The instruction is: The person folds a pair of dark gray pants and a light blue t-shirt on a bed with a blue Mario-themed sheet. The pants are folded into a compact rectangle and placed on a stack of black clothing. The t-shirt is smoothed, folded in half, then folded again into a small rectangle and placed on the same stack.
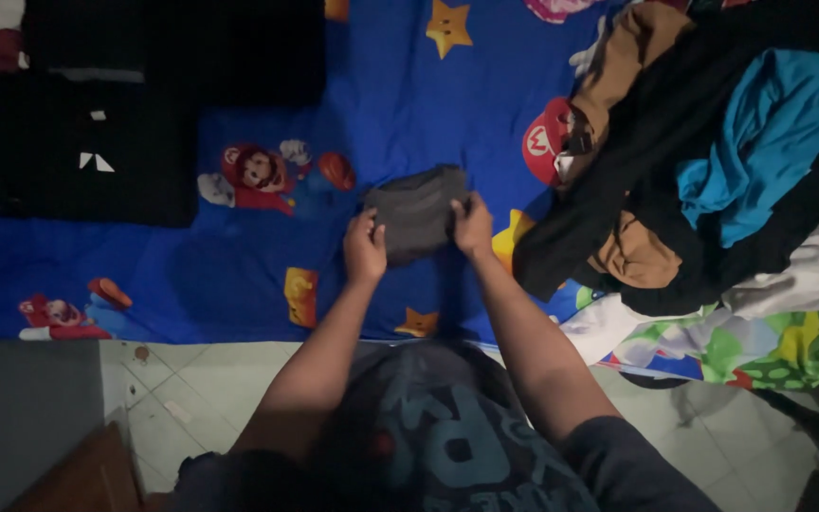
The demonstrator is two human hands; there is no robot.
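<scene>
Grey cloth [416, 220] folded small on blue bedsheet [239, 275] | left hand [364, 248], right hand [472, 226] pinch its edges, keeping folds flat | clothes pile [713, 161] waits right

I see a dim, underexposed view: the blue sheet [409, 104] catches the most light at centre, the black clothes [78, 142] sink into featureless shadow, corners darken, and fine detail looks soft and grainy

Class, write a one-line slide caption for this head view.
Both hands, left hand and right hand, hold a folded grey garment on a blue cartoon bedsheet.
</scene>
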